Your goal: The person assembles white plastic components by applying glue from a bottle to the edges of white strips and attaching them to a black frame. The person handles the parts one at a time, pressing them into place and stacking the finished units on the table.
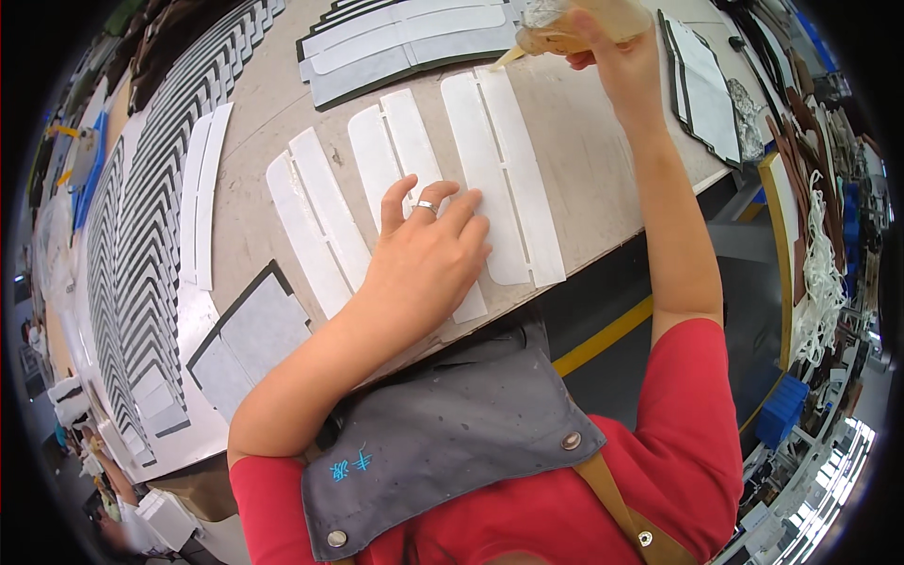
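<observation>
My right hand (629, 71) is wrapped around a clear squeeze bottle (556, 26) of yellowish liquid. Its tapered nozzle points down to the far end of the rightmost white panel (523, 179), which has a slit line along its length. My left hand (433, 245), with a ring on one finger, lies with fingers spread and bent over the middle white panel (372, 137); its fingertips come close to the rightmost one. Left of it a third white panel (315, 207) lies on the table, with a shiny wet-looking strip along its slit line.
Long overlapping rows of dark-edged white pieces (155, 188) cover the table's left side. A narrow white panel (202, 198) lies beside them. More dark-edged panels sit at the far side (405, 47), far right (702, 85) and near left (250, 330). The table's front edge (603, 254) runs close to my body.
</observation>
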`<action>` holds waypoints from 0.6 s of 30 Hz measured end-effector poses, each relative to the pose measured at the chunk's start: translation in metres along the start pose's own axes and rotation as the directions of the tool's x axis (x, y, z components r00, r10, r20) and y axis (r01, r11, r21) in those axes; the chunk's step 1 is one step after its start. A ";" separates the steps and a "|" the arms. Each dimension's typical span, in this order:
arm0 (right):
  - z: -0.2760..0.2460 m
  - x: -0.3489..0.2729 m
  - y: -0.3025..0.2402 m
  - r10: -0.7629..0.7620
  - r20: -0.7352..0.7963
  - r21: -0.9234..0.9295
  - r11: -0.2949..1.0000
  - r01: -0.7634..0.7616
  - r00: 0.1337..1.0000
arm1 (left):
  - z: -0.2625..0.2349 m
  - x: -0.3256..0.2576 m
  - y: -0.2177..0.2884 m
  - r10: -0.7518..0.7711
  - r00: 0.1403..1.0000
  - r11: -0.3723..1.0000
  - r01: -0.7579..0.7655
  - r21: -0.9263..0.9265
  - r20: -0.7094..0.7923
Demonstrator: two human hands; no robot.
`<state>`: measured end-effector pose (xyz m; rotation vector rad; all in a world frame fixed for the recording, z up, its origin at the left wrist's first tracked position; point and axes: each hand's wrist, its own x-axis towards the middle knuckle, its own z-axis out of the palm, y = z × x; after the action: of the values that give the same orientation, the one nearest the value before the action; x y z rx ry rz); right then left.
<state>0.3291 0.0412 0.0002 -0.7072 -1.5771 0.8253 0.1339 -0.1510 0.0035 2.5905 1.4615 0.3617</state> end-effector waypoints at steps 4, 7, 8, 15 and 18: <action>-0.013 0.000 0.011 0.017 -0.021 -0.037 0.999 -0.017 1.000 | -0.001 0.000 0.001 0.001 1.000 1.000 -0.001 -0.008 0.005; -0.012 -0.003 0.002 0.076 -0.053 -0.020 0.997 -0.077 0.996 | -0.001 0.001 0.001 0.001 1.000 1.000 -0.001 -0.003 0.011; -0.013 -0.005 0.001 0.106 -0.059 -0.006 0.994 -0.107 0.993 | -0.001 0.000 0.001 0.000 1.000 1.000 0.000 -0.001 0.009; -0.023 -0.029 -0.015 0.246 -0.070 -0.030 0.968 -0.248 0.967 | -0.002 0.000 0.002 -0.009 1.000 1.000 0.009 0.002 0.023; -0.034 -0.044 -0.016 0.320 -0.067 -0.004 0.947 -0.320 0.945 | -0.002 0.001 0.002 -0.003 1.000 1.000 0.003 0.011 0.017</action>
<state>0.3696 0.0006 -0.0084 -1.0096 -1.4294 1.0167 0.1355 -0.1511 0.0058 2.5931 1.4658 0.3317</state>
